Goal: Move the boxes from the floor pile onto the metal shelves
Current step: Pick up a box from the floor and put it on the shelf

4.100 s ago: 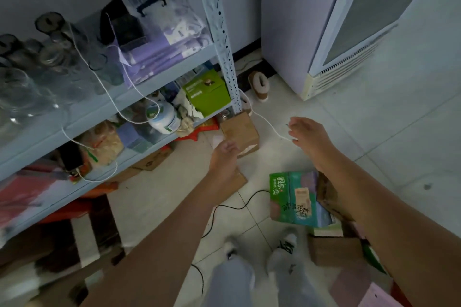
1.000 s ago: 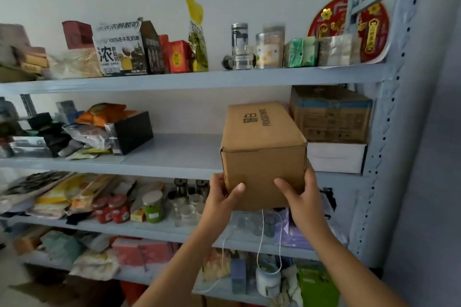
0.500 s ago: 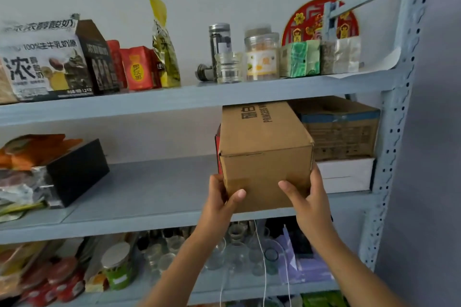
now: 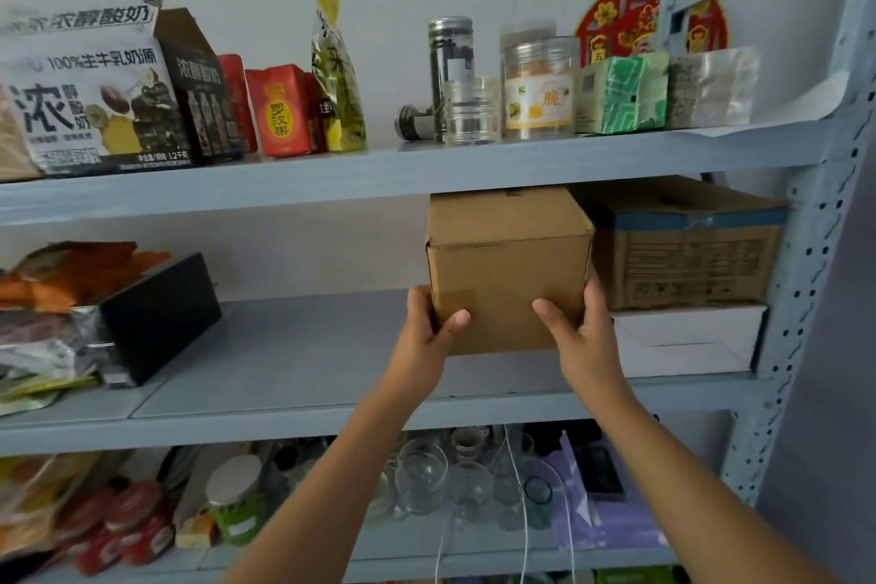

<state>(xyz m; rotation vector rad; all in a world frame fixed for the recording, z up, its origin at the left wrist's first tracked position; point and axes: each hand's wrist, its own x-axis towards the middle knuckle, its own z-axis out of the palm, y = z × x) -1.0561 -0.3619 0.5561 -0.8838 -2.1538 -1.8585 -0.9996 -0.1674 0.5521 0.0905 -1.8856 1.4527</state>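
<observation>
A plain brown cardboard box (image 4: 507, 266) sits on the middle grey metal shelf (image 4: 294, 360), its top just under the shelf above. My left hand (image 4: 426, 332) grips its lower left corner, thumb across the front face. My right hand (image 4: 576, 327) grips the lower right corner the same way. The box stands close beside a stack at the right: a brown carton with blue tape (image 4: 682, 247) on a white box (image 4: 687, 337). The floor pile is out of view.
A black box (image 4: 156, 318) and snack bags lie at the shelf's left, with bare shelf between them and the brown box. Jars, cartons and packets line the upper shelf (image 4: 426, 166). Glasses and tins fill the lower shelf. A perforated upright post (image 4: 806, 299) stands at the right.
Both hands have pushed the brown box further back and deeper under the upper shelf. Four seconds ago the hands were down at the floor pile reaching for this box.
</observation>
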